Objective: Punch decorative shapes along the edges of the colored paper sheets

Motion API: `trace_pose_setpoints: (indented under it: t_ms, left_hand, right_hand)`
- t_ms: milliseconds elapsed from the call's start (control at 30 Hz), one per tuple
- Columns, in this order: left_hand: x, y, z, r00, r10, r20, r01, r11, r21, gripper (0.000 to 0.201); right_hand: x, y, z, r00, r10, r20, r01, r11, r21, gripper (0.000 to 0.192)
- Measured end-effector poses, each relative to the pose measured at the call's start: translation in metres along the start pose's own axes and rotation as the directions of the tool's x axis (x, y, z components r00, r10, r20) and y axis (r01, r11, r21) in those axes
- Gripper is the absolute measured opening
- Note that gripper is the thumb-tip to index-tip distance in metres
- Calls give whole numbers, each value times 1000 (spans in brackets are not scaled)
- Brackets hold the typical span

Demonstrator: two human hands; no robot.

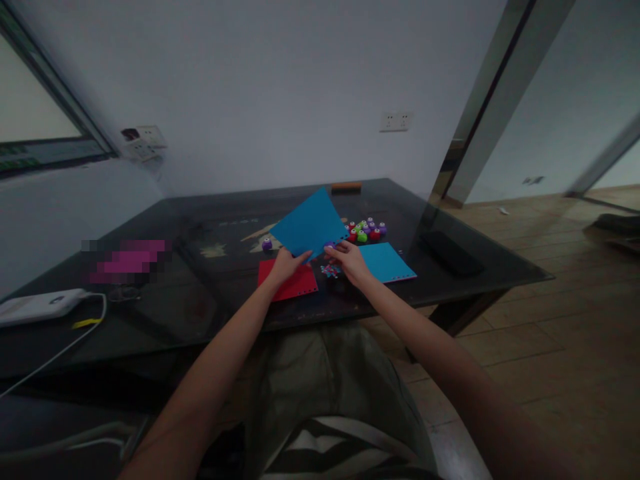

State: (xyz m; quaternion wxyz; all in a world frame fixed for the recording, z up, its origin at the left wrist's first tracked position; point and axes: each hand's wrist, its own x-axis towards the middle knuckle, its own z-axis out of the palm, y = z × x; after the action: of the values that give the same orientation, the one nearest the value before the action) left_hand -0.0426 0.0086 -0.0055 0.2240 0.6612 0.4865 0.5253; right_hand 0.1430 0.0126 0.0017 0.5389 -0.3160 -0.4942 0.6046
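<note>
A white box (pixel 43 305) with a cord (pixel 55 358) lay on the left of the table (pixel 190 307), near a blurred pink item (pixel 133 257), while a brown bar (pixel 346 188) lay by the far edge, a black object (pixel 453 253) lay toward the right, and sockets (pixel 397 121) showed on the wall (pixel 280 100).

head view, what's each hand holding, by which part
The left hand holds the raised blue sheet near its bottom corner; the right hand pinches a small purple piece, exact spot unclear.
</note>
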Motion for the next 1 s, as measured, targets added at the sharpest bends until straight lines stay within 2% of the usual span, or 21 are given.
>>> trace_pose_setpoints:
  t_ms: [333,600,833,1000]
  left_hand:
    - [-2,8,0,998,-66,1,66,998,2,32]
    - [-1,8,-1,990,-136,44,136,991,-8,23]
    - [-2,4,-1,989,-122,88,122,993,2,26]
    - [-2,4,-2,997,-65,45,65,998,-2,33]
  right_hand:
    - [1,2,-2,1000,8,-7,-8,1000,-16,35]
    - [2,3,-3,1000,2,-4,-2,1000,-8,36]
    - [2,4,-3,1000,13,-12,-14,1000,-18,36]
    - [3,5,-3,1000,12,-7,-12,1000,-8,36]
